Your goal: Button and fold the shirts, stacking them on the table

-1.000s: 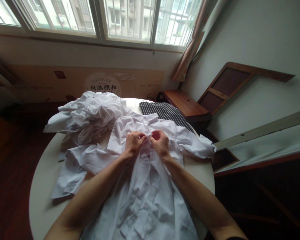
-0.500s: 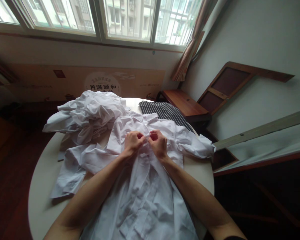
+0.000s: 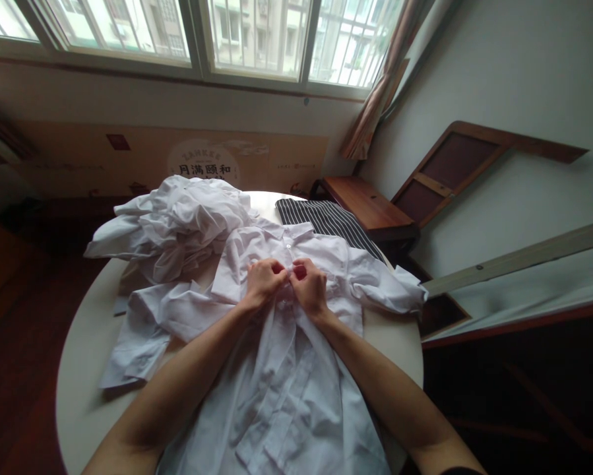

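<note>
A white shirt (image 3: 296,369) lies front up across the table, collar away from me and sleeves out to both sides. One button shows fastened near its collar. My left hand (image 3: 265,282) pinches the front placket at chest height, below that button. Close beside it, my right hand (image 3: 308,284) pinches the same placket from the other side, fingertips almost touching the left ones. Whatever small part sits between the fingertips is hidden by the fingers.
On the round white table (image 3: 86,356), a crumpled heap of white clothes (image 3: 187,214) lies at the back left. A black-and-white striped cloth (image 3: 330,221) is at the back right. Beyond it stand a wooden bench (image 3: 368,201) and a curtain (image 3: 370,125) by the window.
My right hand has shifted slightly left, bringing its fingertips closer to the left hand's. The left hand keeps its grip, and the shirt lies much as before.
</note>
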Demonstrator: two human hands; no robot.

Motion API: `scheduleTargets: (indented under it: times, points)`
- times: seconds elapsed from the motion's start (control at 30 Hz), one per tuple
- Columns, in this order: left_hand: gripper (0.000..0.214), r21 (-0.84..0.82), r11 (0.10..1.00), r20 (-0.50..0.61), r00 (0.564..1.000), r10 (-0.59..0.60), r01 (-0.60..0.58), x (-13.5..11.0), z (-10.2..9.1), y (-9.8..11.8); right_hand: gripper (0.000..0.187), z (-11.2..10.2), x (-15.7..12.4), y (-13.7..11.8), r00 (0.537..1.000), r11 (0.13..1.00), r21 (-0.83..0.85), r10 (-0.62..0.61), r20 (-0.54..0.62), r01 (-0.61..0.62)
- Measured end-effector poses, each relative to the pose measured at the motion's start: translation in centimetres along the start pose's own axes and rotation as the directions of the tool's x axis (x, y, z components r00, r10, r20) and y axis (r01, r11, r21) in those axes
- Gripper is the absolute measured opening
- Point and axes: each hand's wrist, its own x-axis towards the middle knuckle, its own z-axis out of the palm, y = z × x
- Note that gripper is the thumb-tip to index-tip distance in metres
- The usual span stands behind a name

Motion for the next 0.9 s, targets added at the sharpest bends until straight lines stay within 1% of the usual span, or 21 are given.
scheduleTargets:
  times: [0.1,0.27,0.33,0.47,0.53,0.6,0.67,0.73,0.83,0.9]
  points:
    - [0.013,-0.049,0.999,0.043,0.999,-0.011,0.013,0.1,0.0,-0.2,0.022,-0.1,0.2,0.2,0.999,0.992,0.119,0.048,0.019,-0.050]
    - [0.015,-0.151,0.986,0.073,0.996,-0.057,0.067,0.4,0.2,-0.6,0.021,0.0,0.9,1.1,0.993,0.941,0.318,0.099,0.066,-0.116]
    - [0.016,-0.168,0.983,0.079,0.995,-0.061,0.074,0.4,0.3,-0.6,0.021,0.1,1.1,1.4,0.990,0.925,0.354,0.113,0.082,-0.135]
    - [0.018,-0.132,0.991,0.057,0.998,-0.031,0.038,0.3,0.4,-0.7,0.022,0.1,1.1,1.4,0.982,0.901,0.394,0.144,0.120,-0.180]
    - [0.019,-0.130,0.991,0.048,0.998,-0.032,0.037,0.3,0.4,-0.7,0.022,0.1,1.2,1.3,0.979,0.860,0.471,0.149,0.142,-0.199]
    - [0.020,-0.149,0.988,0.046,0.998,-0.034,0.041,0.4,0.4,-0.9,0.020,0.1,1.3,1.3,0.973,0.796,0.562,0.153,0.171,-0.224]
    - [0.021,-0.174,0.984,0.055,0.998,-0.030,0.039,0.5,0.5,-1.1,0.018,0.1,1.5,1.4,0.965,0.749,0.612,0.167,0.200,-0.256]
    - [0.022,-0.201,0.979,0.074,0.997,-0.019,0.034,0.6,0.7,-1.4,0.019,0.1,1.6,1.5,0.960,0.753,0.599,0.180,0.214,-0.274]
    - [0.023,-0.221,0.975,0.101,0.995,0.011,0.011,0.7,1.0,-1.8,0.019,0.1,1.8,1.6,0.960,0.801,0.533,0.182,0.215,-0.271]
    - [0.024,-0.216,0.976,0.108,0.994,0.030,-0.006,0.6,1.1,-1.9,0.017,0.1,1.6,1.5,0.968,0.838,0.490,0.160,0.196,-0.238]
